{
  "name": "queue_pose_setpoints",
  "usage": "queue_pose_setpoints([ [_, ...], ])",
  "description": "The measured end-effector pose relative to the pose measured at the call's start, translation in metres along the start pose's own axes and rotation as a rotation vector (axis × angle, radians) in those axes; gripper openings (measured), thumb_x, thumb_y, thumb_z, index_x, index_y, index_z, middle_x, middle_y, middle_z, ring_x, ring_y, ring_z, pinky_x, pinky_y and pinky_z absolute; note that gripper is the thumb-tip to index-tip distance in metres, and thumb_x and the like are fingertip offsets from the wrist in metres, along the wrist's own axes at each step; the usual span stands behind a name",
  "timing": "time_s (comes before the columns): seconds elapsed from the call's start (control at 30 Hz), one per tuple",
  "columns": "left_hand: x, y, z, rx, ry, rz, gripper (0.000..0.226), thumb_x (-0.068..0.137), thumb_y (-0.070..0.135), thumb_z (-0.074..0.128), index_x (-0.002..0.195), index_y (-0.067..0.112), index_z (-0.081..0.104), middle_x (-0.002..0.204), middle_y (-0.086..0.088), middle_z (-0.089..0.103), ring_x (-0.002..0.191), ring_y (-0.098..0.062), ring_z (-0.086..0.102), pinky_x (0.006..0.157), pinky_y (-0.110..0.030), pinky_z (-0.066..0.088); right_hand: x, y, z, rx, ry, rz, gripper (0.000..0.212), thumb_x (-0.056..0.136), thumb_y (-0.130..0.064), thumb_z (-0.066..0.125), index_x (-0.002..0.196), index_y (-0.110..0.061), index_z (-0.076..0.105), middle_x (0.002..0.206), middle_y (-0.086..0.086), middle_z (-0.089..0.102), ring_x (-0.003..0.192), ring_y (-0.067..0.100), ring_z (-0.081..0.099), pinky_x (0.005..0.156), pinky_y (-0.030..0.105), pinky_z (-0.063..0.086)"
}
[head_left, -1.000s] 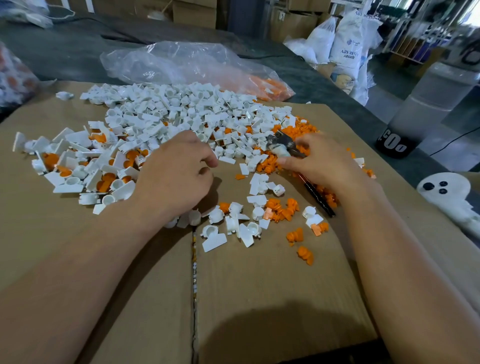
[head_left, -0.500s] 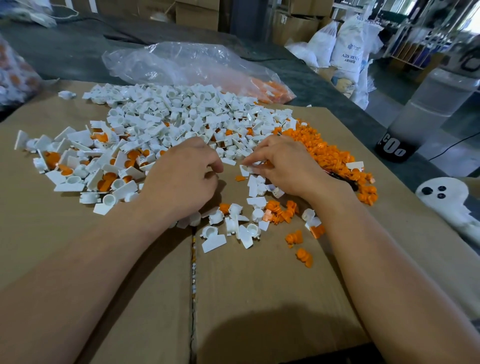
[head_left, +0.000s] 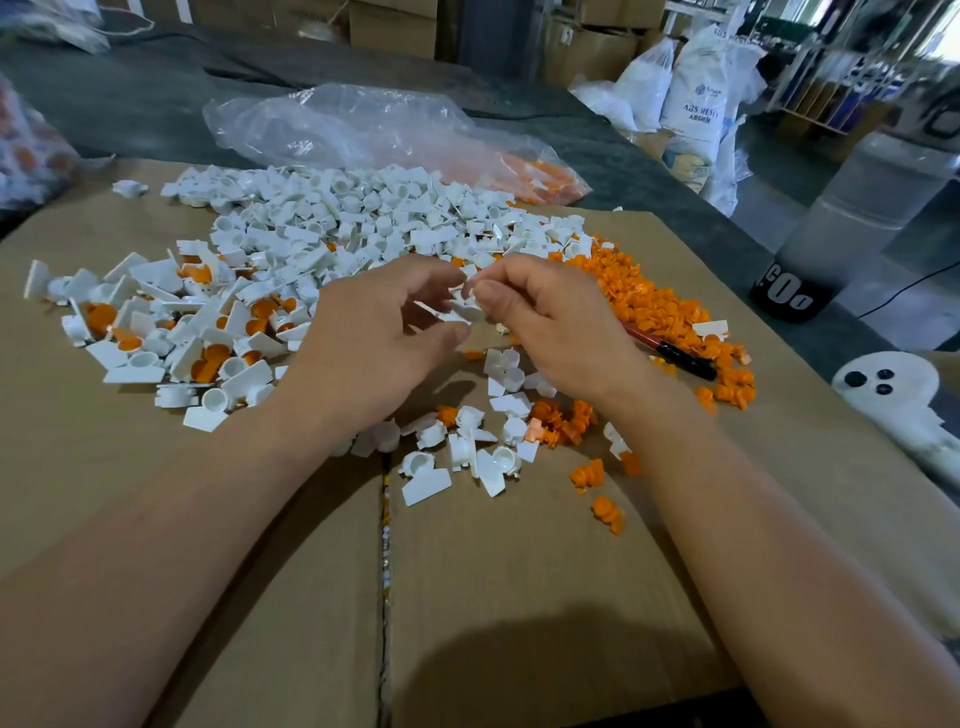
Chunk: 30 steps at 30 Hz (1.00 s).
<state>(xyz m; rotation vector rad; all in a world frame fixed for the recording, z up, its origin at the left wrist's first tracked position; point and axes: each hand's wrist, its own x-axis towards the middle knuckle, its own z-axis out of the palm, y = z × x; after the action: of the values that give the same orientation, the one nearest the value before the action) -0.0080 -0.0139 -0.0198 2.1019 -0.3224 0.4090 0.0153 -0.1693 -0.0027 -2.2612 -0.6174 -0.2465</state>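
Note:
A large heap of small white plastic parts covers the far half of the cardboard sheet. To its right lies a pile of orange plastic parts. My left hand and my right hand meet above the cardboard, fingers curled, and together pinch a small white plastic part between their fingertips. A tool with a red and black handle lies on the cardboard just right of my right hand, partly hidden by it.
Loose white and orange parts are scattered below my hands. White parts fitted with orange ones lie at left. A clear plastic bag lies behind the heap. A white ghost-shaped item and a translucent container stand at right.
My right hand let go of the tool, reached left to the white parts, and picked one up. Both hands have risen and now meet on that part.

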Motion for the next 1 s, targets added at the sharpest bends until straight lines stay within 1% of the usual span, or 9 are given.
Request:
queue_pose_setpoints([
  [0.1, -0.001, 0.004, -0.003, -0.097, 0.069, -0.007, 0.025, 0.078, 0.019, 0.072, 0.078, 0.041, 0.059, 0.078, 0.012, 0.066, 0.076, -0.007, 0.065, 0.071, -0.019, 0.052, -0.003, -0.006, 0.004, 0.065, -0.018, 0.007, 0.014, 0.094, -0.017, 0.049, 0.086, -0.011, 0.059, 0.072, 0.001, 0.057, 0.071, 0.015, 0.054, 0.063, 0.026, 0.041],
  [0.17, -0.001, 0.005, -0.004, -0.143, 0.082, -0.028, 0.024, 0.076, 0.017, 0.074, 0.074, 0.037, 0.06, 0.072, 0.007, 0.068, 0.069, -0.013, 0.066, 0.069, -0.028, 0.054, -0.003, -0.007, 0.004, 0.08, -0.006, 0.009, 0.013, 0.094, -0.017, 0.048, 0.085, -0.014, 0.058, 0.07, -0.005, 0.056, 0.069, 0.011, 0.056, 0.064, 0.025, 0.043],
  [0.23, -0.001, 0.006, -0.005, -0.167, 0.082, -0.031, 0.024, 0.076, 0.014, 0.073, 0.072, 0.034, 0.061, 0.066, 0.006, 0.068, 0.063, -0.01, 0.065, 0.066, -0.027, 0.055, -0.004, -0.007, 0.004, 0.075, 0.023, 0.004, 0.016, 0.093, -0.018, 0.05, 0.082, -0.013, 0.06, 0.069, 0.0, 0.06, 0.064, 0.008, 0.058, 0.062, 0.024, 0.045],
  [0.33, -0.002, 0.008, -0.004, -0.189, 0.069, -0.031, 0.023, 0.078, 0.013, 0.072, 0.069, 0.03, 0.061, 0.069, 0.012, 0.067, 0.059, -0.007, 0.065, 0.062, -0.023, 0.054, -0.005, -0.005, 0.003, -0.012, 0.125, 0.008, 0.031, 0.089, -0.028, 0.057, 0.075, -0.002, 0.065, 0.068, 0.017, 0.063, 0.062, 0.024, 0.059, 0.058, 0.035, 0.046],
  [0.43, -0.001, 0.007, -0.003, -0.22, 0.062, -0.075, 0.02, 0.08, 0.016, 0.069, 0.067, 0.027, 0.058, 0.068, 0.007, 0.068, 0.061, -0.008, 0.067, 0.06, -0.025, 0.054, -0.002, 0.004, -0.009, -0.099, 0.24, 0.118, 0.029, 0.086, -0.039, 0.059, 0.072, -0.015, 0.066, 0.066, 0.004, 0.063, 0.056, 0.012, 0.054, 0.055, 0.026, 0.043],
  [0.57, 0.0, 0.005, -0.001, -0.217, 0.023, -0.126, 0.019, 0.084, 0.012, 0.065, 0.07, 0.022, 0.056, 0.067, 0.003, 0.069, 0.061, -0.002, 0.067, 0.065, -0.027, 0.053, -0.002, 0.022, -0.03, -0.194, 0.295, 0.228, 0.017, 0.089, -0.031, 0.058, 0.088, -0.018, 0.069, 0.071, -0.019, 0.056, 0.065, -0.001, 0.053, 0.063, 0.017, 0.043],
  [0.73, 0.001, 0.003, -0.003, -0.188, 0.045, -0.134, 0.022, 0.083, 0.01, 0.066, 0.071, 0.026, 0.057, 0.064, 0.003, 0.067, 0.057, -0.002, 0.066, 0.064, -0.029, 0.054, -0.001, 0.03, -0.032, -0.329, 0.126, 0.235, 0.012, 0.086, -0.023, 0.063, 0.095, -0.019, 0.07, 0.083, -0.013, 0.06, 0.07, -0.002, 0.051, 0.06, 0.003, 0.037],
  [0.87, 0.003, 0.004, -0.005, -0.176, 0.036, -0.144, 0.027, 0.081, 0.006, 0.067, 0.072, 0.029, 0.058, 0.064, 0.009, 0.063, 0.056, -0.004, 0.065, 0.063, -0.026, 0.054, 0.0, 0.031, -0.025, -0.481, -0.013, 0.263, 0.023, 0.084, -0.025, 0.065, 0.106, -0.019, 0.067, 0.102, -0.004, 0.064, 0.085, 0.006, 0.051, 0.064, 0.016, 0.038],
  [1.0, 0.003, 0.006, -0.004, -0.193, 0.017, -0.186, 0.024, 0.078, 0.007, 0.071, 0.072, 0.027, 0.06, 0.059, 0.009, 0.064, 0.051, 0.0, 0.063, 0.055, -0.015, 0.053, 0.002, 0.031, -0.017, -0.639, -0.075, 0.304, 0.027, 0.083, -0.028, 0.066, 0.109, -0.018, 0.064, 0.109, 0.002, 0.06, 0.099, 0.018, 0.054, 0.073, 0.027, 0.041],
])
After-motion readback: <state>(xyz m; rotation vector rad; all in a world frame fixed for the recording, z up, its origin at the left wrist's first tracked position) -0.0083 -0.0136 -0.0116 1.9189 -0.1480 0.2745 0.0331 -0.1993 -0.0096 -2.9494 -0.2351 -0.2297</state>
